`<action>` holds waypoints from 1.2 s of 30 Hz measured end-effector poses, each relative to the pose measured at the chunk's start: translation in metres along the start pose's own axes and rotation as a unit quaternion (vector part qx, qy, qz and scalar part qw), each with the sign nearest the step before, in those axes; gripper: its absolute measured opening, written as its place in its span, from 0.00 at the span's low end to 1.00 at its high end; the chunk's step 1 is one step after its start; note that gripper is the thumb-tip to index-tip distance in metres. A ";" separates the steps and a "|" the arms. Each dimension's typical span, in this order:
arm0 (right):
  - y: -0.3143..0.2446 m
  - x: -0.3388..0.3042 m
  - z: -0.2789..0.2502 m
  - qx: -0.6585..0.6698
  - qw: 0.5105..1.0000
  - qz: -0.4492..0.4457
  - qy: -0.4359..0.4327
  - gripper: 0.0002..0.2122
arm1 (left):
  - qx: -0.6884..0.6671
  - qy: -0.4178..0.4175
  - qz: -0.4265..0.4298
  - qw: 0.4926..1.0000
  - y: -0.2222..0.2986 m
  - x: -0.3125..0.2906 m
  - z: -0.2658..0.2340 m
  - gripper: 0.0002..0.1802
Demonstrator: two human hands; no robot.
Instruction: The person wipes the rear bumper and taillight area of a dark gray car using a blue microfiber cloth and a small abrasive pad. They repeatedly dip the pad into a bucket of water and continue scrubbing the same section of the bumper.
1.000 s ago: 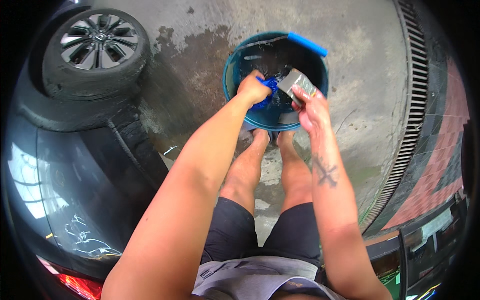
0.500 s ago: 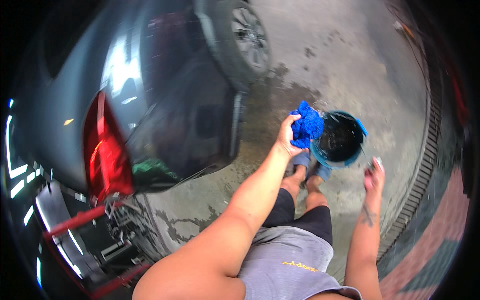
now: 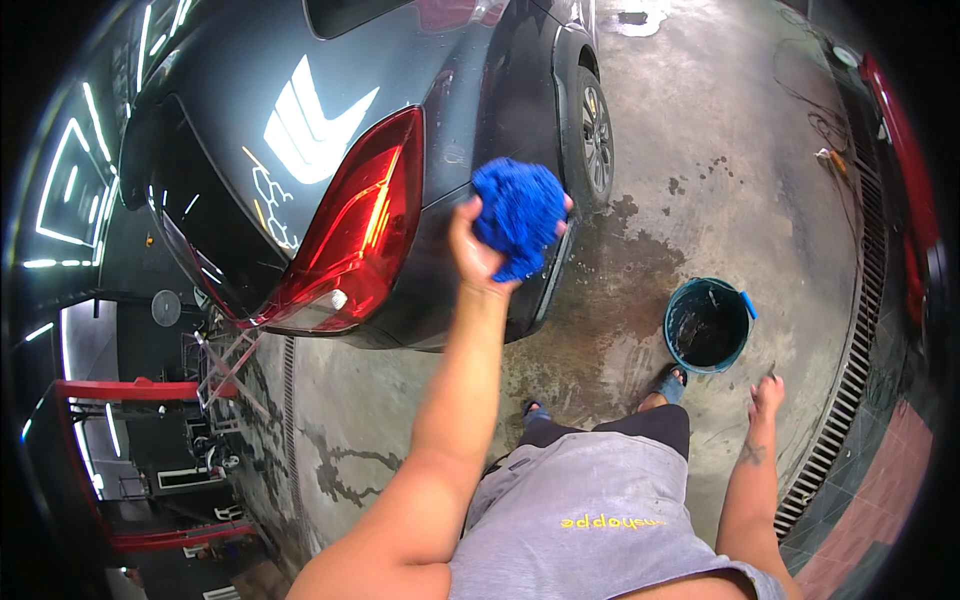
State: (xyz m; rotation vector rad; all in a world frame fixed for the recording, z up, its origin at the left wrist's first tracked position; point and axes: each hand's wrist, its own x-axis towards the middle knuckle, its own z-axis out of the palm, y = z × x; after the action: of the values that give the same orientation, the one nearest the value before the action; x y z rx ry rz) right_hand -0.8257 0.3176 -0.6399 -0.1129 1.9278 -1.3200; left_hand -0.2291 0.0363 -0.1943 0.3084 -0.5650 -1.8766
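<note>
My left hand (image 3: 478, 245) is closed round a bunched blue microfibre wash cloth (image 3: 520, 210) with a shaggy surface. It is raised in front of the rear corner of a dark grey car (image 3: 450, 230), just right of the red tail light (image 3: 370, 215); whether cloth and paint touch, I cannot tell. Down at my right side, my right hand (image 3: 767, 395) has its fingers curled together. A small dark bit shows at the fingertips, too small to name. Between that hand and the car, a dark teal bucket (image 3: 671, 342) with a blue grip stands on the floor.
Wet patches (image 3: 610, 260) darken the concrete between car and bucket. A slotted drain grate (image 3: 835, 400) runs along the right. Beyond it is a red car (image 3: 885, 100), with a hose or cable (image 3: 825, 125) nearby. Red metal beams (image 3: 135, 390) stand at the left.
My left hand has carried the blue cloth from beside the bucket up and left to the car's rear corner. My view has shifted, and the bucket now appears farther from my left hand.
</note>
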 end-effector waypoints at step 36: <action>-0.039 -0.645 0.551 -0.248 0.769 -0.527 -0.265 0.35 | 0.965 -0.117 0.231 0.043 0.296 -0.032 0.035 0.16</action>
State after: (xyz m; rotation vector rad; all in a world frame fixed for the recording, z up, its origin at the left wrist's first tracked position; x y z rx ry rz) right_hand -0.0409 0.1895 -0.3404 -1.8514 1.6207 -1.1227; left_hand 0.0041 -0.0113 -0.0124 1.1726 -2.6398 0.9342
